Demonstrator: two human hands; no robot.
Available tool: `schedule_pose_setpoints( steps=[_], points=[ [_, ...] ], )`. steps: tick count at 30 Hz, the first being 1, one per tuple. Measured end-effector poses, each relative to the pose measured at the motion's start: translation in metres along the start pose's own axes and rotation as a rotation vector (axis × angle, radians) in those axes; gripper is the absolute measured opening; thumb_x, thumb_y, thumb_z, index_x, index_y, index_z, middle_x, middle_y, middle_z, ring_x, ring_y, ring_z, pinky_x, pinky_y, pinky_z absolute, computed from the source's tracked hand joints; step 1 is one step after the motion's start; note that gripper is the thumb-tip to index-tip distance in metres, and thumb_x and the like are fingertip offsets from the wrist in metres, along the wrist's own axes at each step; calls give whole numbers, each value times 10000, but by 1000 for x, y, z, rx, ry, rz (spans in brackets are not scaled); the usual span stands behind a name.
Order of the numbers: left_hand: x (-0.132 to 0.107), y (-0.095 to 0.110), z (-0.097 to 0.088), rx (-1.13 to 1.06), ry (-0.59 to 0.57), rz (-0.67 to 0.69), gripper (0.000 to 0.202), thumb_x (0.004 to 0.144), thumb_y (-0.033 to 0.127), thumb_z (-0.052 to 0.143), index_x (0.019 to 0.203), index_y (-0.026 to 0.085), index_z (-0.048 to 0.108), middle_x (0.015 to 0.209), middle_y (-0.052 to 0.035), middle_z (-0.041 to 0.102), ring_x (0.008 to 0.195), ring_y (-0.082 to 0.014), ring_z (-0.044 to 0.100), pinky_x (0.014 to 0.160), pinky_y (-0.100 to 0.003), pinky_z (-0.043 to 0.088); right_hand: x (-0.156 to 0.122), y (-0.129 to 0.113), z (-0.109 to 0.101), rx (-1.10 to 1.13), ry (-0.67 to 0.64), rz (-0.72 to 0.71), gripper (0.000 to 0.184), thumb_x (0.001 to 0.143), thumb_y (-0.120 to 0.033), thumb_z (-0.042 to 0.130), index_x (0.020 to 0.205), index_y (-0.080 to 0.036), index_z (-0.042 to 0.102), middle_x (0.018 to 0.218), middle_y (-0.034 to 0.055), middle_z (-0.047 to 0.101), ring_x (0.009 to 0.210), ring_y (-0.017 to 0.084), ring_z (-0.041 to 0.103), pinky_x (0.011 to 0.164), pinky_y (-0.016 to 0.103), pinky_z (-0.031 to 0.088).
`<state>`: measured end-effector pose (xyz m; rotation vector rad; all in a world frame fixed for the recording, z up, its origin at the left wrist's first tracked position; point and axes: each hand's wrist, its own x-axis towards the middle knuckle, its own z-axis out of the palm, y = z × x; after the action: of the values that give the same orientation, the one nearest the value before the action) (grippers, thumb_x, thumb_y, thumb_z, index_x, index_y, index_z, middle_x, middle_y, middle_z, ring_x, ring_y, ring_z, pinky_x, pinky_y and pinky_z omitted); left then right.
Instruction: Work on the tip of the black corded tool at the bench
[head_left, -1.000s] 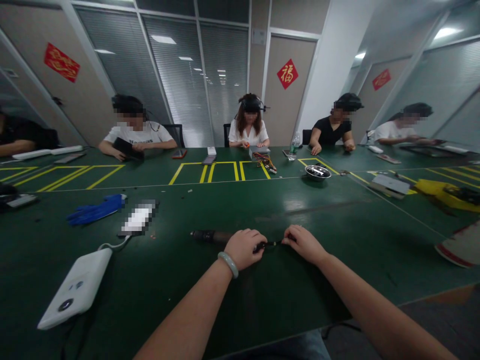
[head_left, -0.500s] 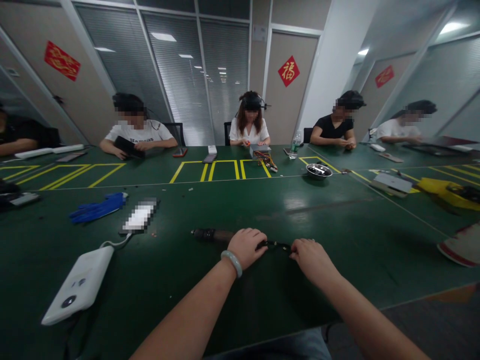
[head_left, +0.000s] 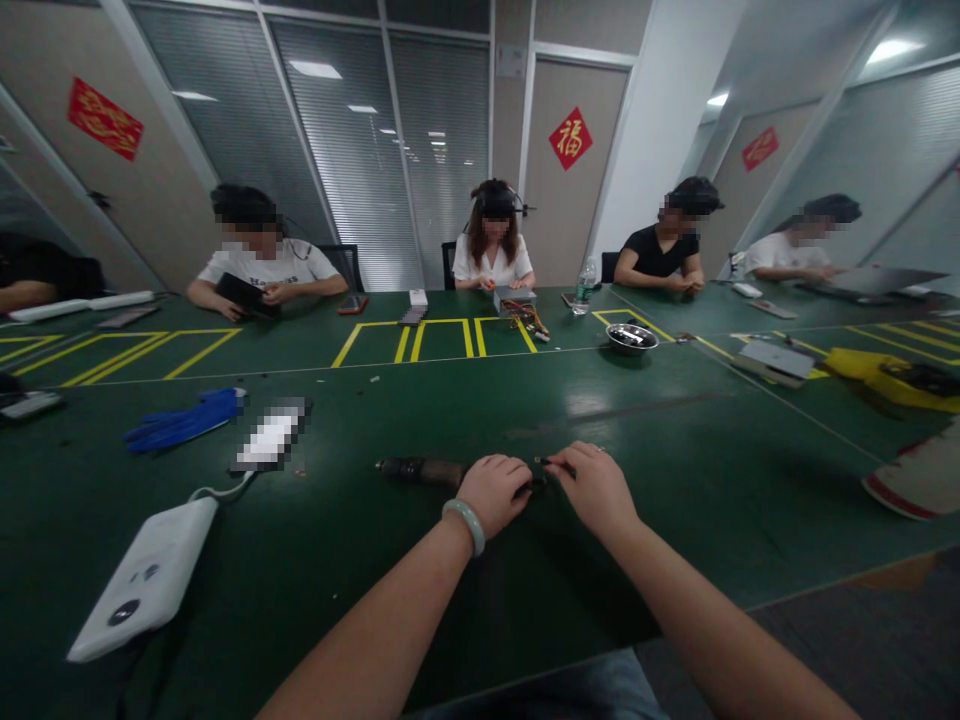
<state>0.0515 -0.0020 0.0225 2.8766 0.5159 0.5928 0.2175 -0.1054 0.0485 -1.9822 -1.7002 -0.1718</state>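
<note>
On the green table (head_left: 712,470) lies a slim cylindrical tool (head_left: 435,472), resembling an electric screwdriver, its metal tip pointing left. It has a black collar and a brownish body. My left hand (head_left: 495,495), with a pale bangle at the wrist, is closed around its right end and hides that part. Just to the right, my right hand (head_left: 596,490) pinches a thin dark cord or strap (head_left: 545,461) with a small shiny bit at its end. The fingertips of both hands are close together but apart. Where the cord joins the tool is hidden.
To the left lie a blue glove (head_left: 187,420), a phone (head_left: 270,435) and a white power bank (head_left: 146,575) joined by a cable. Ahead stands a metal bowl (head_left: 631,340), and a bottle (head_left: 583,288) beyond. Several people sit across. A whitish object (head_left: 919,470) is at right.
My right hand has moved left and slightly up, close to the left hand, with the dark cord now bunched between them. My left hand keeps its hold on the tool. The view has shifted slightly.
</note>
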Motion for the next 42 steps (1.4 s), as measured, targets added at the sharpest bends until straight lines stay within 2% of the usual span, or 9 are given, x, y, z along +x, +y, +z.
schedule_pose_setpoints(
  steps=[6, 13, 19, 24, 29, 36, 42],
  points=[
    [-2, -3, 1, -22, -14, 1, 99, 874, 292, 599, 947, 227, 584, 983, -5, 623, 929, -179, 562, 835, -322, 421, -16, 16, 20, -1, -54, -89, 56, 860, -240, 619, 881, -232, 670, 868, 12, 640, 837, 175, 557, 791, 325, 392],
    [1, -5, 2, -9, -43, -1, 121, 897, 336, 578, 930, 221, 581, 952, -9, 615, 894, -175, 556, 793, -309, 430, -24, 19, 24, -25, -95, -221, 67, 874, -241, 608, 889, -238, 673, 867, 10, 636, 840, 169, 541, 800, 327, 378],
    [2, -5, 5, -4, -45, 28, 93, 905, 305, 568, 977, 247, 586, 975, 5, 623, 917, -171, 559, 825, -313, 422, -24, 19, 28, -37, -70, -263, 73, 881, -257, 602, 863, -224, 665, 843, 17, 633, 821, 169, 531, 777, 323, 367],
    [2, -6, 6, -13, -58, 38, 81, 899, 304, 577, 944, 243, 604, 980, -2, 630, 933, -174, 566, 842, -314, 428, -25, 20, 29, -18, -61, -282, 70, 880, -264, 605, 876, -223, 661, 843, 16, 632, 816, 167, 524, 786, 320, 359],
    [1, -7, 6, -35, -48, 39, 93, 880, 281, 603, 960, 234, 615, 996, -15, 639, 959, -182, 573, 869, -327, 432, -23, 19, 31, -46, -43, -318, 107, 882, -268, 599, 812, -204, 649, 803, 18, 619, 796, 162, 518, 770, 313, 352],
    [0, -5, 3, -45, -31, 31, 101, 851, 217, 620, 951, 229, 615, 987, -13, 648, 954, -181, 580, 868, -326, 435, -20, 17, 29, -78, -42, -313, 122, 900, -289, 575, 859, -206, 656, 833, 21, 631, 810, 163, 538, 780, 314, 349],
    [0, -4, 0, -25, -41, 29, 107, 854, 211, 609, 958, 232, 623, 984, -12, 651, 949, -182, 580, 852, -325, 437, -20, 15, 26, -119, -32, -306, 146, 904, -281, 566, 830, -203, 664, 815, 30, 634, 794, 164, 544, 774, 317, 357]
  ],
)
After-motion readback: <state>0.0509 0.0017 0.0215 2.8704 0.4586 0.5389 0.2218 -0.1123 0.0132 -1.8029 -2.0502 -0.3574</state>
